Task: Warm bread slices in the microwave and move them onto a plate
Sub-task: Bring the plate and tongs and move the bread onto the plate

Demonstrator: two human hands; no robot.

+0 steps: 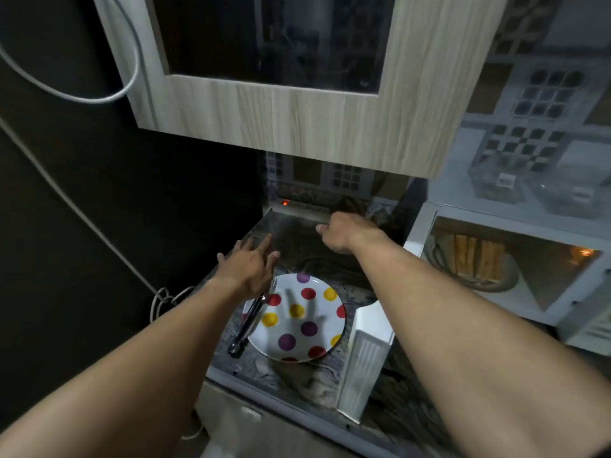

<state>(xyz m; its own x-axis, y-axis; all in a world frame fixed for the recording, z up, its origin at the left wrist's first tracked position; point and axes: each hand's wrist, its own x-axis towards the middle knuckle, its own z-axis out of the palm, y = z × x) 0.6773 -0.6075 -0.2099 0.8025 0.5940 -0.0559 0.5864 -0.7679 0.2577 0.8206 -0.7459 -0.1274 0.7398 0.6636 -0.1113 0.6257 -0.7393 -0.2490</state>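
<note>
Sitting in lit microwave (417,238), golden bread slices (481,261), left hand (251,269) splayed, right hand (344,233) clenched

Dim kitchen corner. Wall cabinet (297,127) overhead: pale wood-grain frame, dark glass panel. Left wall (66,209) near black; a white cable (82,97) loops across it and runs down. Backsplash (529,104) to the right: grey tiles with square grid patterns. Countertop (297,381) dark, marbled, pale front edge. Small red light (285,202) glows at the counter's back, possibly a switch; too blurred to tell.
</note>
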